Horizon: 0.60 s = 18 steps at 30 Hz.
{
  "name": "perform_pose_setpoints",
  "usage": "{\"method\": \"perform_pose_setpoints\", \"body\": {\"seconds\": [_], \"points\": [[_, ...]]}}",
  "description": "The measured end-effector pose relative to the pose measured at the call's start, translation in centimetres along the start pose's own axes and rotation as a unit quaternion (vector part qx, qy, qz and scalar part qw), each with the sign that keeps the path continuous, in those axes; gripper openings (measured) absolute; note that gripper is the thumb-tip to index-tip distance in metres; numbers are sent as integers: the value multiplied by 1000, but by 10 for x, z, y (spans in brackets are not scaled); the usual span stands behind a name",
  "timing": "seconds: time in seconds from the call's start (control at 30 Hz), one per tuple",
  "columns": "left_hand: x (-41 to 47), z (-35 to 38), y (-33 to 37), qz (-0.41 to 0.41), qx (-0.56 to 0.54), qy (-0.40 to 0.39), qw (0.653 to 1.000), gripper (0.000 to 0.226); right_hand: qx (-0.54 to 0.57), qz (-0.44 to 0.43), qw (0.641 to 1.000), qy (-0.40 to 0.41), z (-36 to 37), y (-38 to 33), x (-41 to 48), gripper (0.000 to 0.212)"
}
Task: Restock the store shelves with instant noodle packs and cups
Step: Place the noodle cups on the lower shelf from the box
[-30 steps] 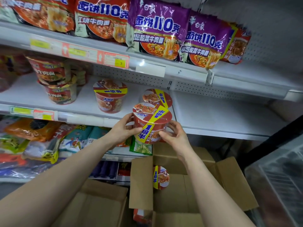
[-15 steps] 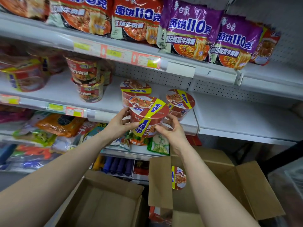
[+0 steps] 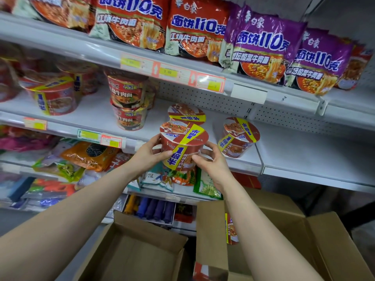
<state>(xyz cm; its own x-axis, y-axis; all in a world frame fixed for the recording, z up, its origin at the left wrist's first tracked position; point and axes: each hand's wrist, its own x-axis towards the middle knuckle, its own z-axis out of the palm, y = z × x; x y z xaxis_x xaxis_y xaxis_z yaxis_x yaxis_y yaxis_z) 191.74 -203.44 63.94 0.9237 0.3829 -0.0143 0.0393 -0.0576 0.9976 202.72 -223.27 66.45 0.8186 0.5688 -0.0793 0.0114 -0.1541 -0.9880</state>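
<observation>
A red noodle cup with a yellow band is held between both hands at the front edge of the middle shelf. My left hand grips its left side and my right hand grips its lower right side. Behind it stands a matching cup, and another cup stands to its right on the same shelf. One more cup lies on its side in the right cardboard box. Red noodle packs and purple noodle packs stand on the top shelf.
Two stacked red bowls and a banded bowl sit further left on the middle shelf. An open cardboard box stands at lower left. Snack bags fill the lower shelf. The shelf section at far right is bare.
Both hands have carried the cup to the left, in front of the rear cup. The view has shifted left, bringing more bowls on the left into sight.
</observation>
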Motion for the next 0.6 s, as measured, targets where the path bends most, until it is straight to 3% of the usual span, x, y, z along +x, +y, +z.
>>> {"method": "perform_pose_setpoints", "body": {"seconds": [0.43,0.6], "points": [[28,-7,3,13,37,4,999,70,13,-1,999,33,14,-4,25,58],[39,-7,0,16,36,2,999,88,26,2,999,43,16,1,37,61]]}}
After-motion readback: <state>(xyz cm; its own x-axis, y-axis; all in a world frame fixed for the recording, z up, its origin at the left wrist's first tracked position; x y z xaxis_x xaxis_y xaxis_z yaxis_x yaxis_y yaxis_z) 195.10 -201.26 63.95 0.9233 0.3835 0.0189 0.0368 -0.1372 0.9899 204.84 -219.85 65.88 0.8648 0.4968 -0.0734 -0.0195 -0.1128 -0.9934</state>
